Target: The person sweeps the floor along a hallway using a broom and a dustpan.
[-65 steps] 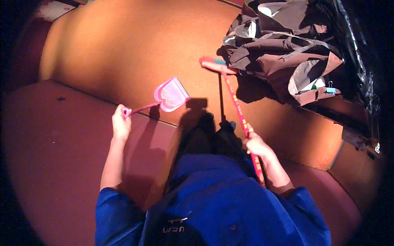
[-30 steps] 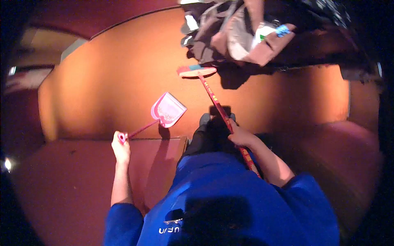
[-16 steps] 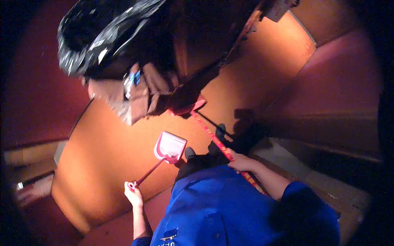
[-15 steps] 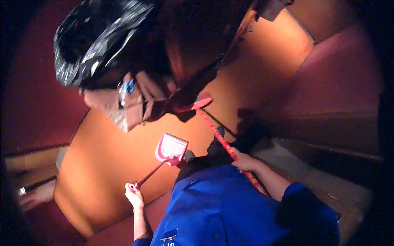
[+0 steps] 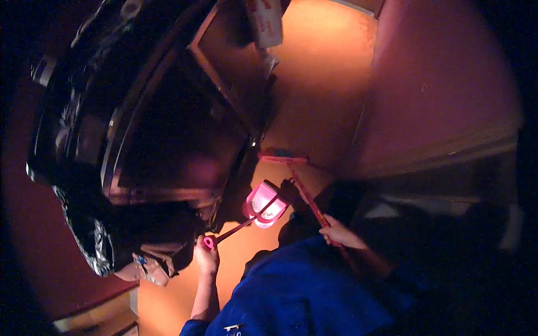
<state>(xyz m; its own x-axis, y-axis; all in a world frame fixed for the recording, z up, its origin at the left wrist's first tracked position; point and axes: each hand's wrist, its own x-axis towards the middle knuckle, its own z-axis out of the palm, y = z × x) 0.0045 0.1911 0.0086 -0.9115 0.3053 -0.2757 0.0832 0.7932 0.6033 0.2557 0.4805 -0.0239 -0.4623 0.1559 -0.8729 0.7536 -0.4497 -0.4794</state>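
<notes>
My left hand (image 5: 207,257) is closed round the top of a long-handled pink dustpan (image 5: 270,208). Its pan is low over the orange floor in front of my feet, with some small debris inside; whether it touches the floor I cannot tell. My right hand (image 5: 339,232) grips the red patterned stick of a broom (image 5: 304,193). The pink broom head (image 5: 283,158) lies at the floor just beyond the pan, beside the dark edge of a large object. Shadow hides part of the lower stick and my right forearm.
A large dark object with a black plastic bag (image 5: 84,218) and crumpled brown paper (image 5: 154,263) fills the left side. A pale printed box (image 5: 267,22) is at the top. A reddish wall (image 5: 443,95) runs along the right. Orange floor (image 5: 319,61) stretches ahead.
My view has moved forward and turned, so the dark object fills more of the left. The dustpan has come closer to the broom head, which now lies level across the floor.
</notes>
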